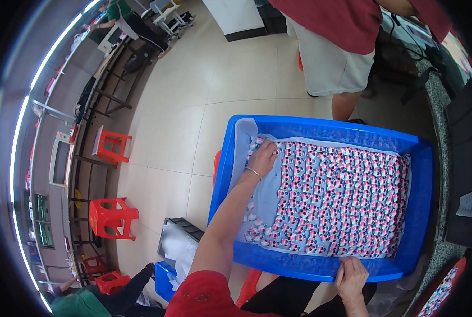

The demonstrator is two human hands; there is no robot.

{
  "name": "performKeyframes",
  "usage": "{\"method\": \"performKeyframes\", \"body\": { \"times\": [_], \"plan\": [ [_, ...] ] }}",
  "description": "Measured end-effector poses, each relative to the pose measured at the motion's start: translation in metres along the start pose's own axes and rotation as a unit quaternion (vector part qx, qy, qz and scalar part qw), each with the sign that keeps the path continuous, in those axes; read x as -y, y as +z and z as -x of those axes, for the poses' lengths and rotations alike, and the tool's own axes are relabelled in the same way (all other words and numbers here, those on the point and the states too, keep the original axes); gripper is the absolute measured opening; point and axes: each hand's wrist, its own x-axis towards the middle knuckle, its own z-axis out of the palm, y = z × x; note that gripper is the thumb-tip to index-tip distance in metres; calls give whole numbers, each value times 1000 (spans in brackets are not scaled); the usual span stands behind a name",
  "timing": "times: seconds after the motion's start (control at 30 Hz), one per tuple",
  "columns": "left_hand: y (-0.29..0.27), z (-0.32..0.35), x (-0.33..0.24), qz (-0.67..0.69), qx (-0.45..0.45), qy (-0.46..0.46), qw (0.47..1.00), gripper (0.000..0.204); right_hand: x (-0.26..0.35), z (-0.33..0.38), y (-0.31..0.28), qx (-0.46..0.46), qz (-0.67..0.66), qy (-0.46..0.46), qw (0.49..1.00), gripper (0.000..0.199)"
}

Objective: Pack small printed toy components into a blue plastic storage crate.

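Observation:
A large blue plastic bin (299,272) lies in front of me, lined with a pale sheet (267,201). Rows of small pink, white and black figure-shaped pieces (347,195) cover most of that sheet. At the bin's far left corner, my left hand (263,157) has its fingers bent and pinched around one small piece, partly hidden by the fingers. A bracelet circles that wrist. My right hand (351,276) is closed over the near rim, right of the middle. More loose pieces (257,232) sit along the bin's left side, near my left forearm.
Left of the bin are a grey crate (193,231) with white bags and a small blue box (164,277). Red stools (114,217) line a long workbench at left. A person in a red top (331,24) stands beyond the bin; a stone-edged counter (441,111) borders the right.

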Motion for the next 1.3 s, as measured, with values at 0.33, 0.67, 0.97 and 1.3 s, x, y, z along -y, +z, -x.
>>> {"method": "performKeyframes", "body": {
  "times": [0.33, 0.67, 0.97, 1.3],
  "plan": [
    [-32, 24, -17, -92, 7, 47, 995, 14, -5, 1, -1, -3, 13, -6, 1000, 11],
    [-16, 25, -13, -215, 112, -8, 970, 22, -2, 2, 1, -9, 17, 3, 1000, 11],
    [-19, 15, 4, -47, 240, -9, 970, 24, -2, 1, -1, 0, 11, 0, 1000, 11],
    [-2, 26, -2, 8, 12, -25, 1000, 26, -2, 1, 0, -10, 10, 2, 1000, 10]
  ]
}}
